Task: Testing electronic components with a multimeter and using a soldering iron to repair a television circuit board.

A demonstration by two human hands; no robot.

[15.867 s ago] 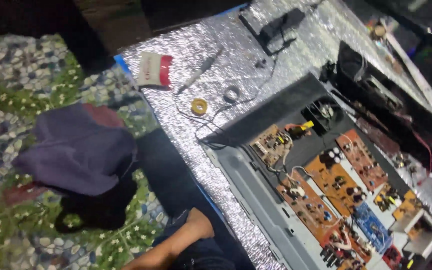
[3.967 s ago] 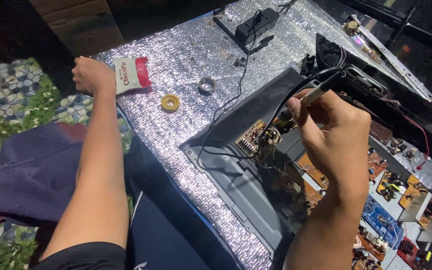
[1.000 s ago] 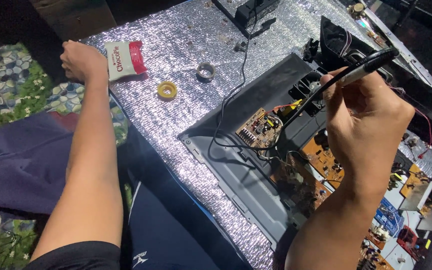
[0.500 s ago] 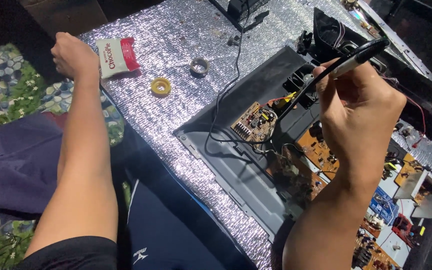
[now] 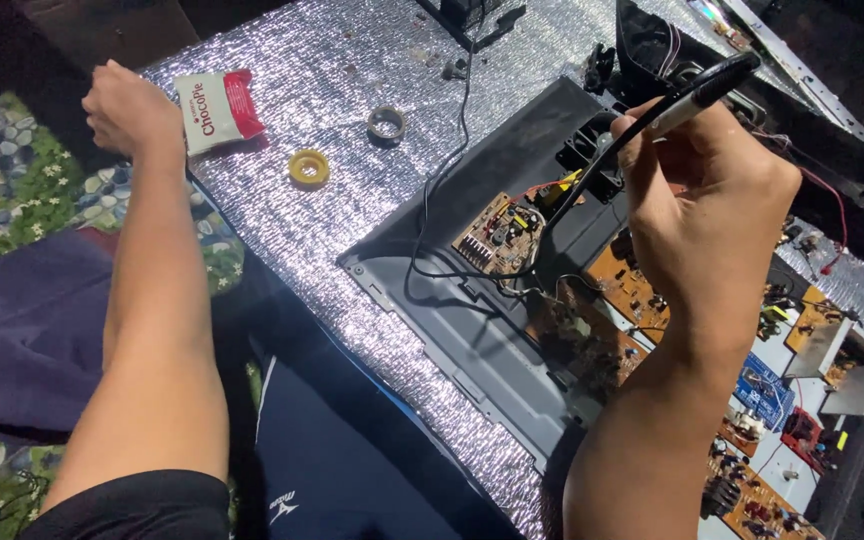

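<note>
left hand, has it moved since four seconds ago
No. The left hand remains beside the red-and-white snack packet at the foil mat's corner.

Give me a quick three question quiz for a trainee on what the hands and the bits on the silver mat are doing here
1. True or false: the right hand grips a black soldering iron.
2. What lies nearest the left hand: A yellow tape roll, B red and white snack packet, C metal ring?
3. Fill in: the iron's tip points at the small ____ circuit board.

Key: 1 true; 2 B; 3 brown.
</note>
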